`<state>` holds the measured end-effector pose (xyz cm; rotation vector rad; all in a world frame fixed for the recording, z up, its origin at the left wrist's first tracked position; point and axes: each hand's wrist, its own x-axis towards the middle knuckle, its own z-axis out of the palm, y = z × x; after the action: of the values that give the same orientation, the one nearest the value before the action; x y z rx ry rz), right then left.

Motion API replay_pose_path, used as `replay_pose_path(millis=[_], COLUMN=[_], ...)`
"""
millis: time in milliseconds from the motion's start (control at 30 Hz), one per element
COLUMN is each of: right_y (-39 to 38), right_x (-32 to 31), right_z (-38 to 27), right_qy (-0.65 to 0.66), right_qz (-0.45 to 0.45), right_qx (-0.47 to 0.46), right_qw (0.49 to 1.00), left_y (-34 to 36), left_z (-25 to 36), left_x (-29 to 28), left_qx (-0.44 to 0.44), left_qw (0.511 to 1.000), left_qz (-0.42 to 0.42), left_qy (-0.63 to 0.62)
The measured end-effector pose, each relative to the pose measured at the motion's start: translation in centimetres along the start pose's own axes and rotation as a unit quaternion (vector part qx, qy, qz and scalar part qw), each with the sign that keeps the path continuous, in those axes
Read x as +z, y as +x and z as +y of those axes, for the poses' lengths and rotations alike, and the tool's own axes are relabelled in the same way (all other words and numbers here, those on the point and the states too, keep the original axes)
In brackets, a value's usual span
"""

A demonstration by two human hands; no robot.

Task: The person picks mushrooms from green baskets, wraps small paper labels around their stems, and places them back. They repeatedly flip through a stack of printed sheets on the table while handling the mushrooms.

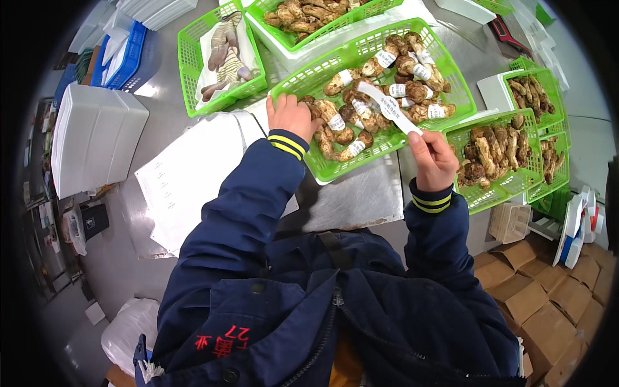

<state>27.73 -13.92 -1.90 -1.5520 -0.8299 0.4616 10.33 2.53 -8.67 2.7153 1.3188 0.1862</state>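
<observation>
A white paper label strip (390, 108) with a wide rounded middle is pinched by one end between the thumb and fingers of my right hand (435, 160). It slants over a green plastic basket (330, 169) of brown-and-cream mushrooms, many banded with white labels. At the basket's left end, my left hand (291, 117) has its fingers bent around a mushroom (323, 111) among the others; its fingertips are partly hidden. Just beside that hand lie labelled mushrooms, including one (355, 148) at the near edge.
Behind stands another green basket of mushrooms (308, 18). A smaller basket at the left holds striped gloves (225, 58). More mushroom baskets (495, 151) stand right. White printed sheets (193, 171) lie left of my arm. White foam boxes (97, 138) and cardboard boxes (548, 316) flank the table.
</observation>
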Motion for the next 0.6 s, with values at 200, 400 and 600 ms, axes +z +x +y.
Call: replay_pose_path(millis=[200,400,600], right_y=[0.1,0.2,0.5], right_x=[0.6,1.8,4.9], right_z=[-1.6,-3.9,-4.9], right_qy=[0.04,0.1,0.145], right_qz=[-0.003,-0.064,-0.164], right_qx=[-0.015,-0.044,-0.048], right_qw=[0.999,0.992,0.975], left_y=[-1.2,-3.4,-4.6], left_z=[-0.6,-2.0,-3.4], left_x=[-3.3,-6.3,-3.8], left_qx=[0.009,-0.116,-0.166], left_qw=[0.973,0.509,0.308], left_qz=[0.062,-0.058,-0.059], left_qy=[-0.22,-0.851,-0.935])
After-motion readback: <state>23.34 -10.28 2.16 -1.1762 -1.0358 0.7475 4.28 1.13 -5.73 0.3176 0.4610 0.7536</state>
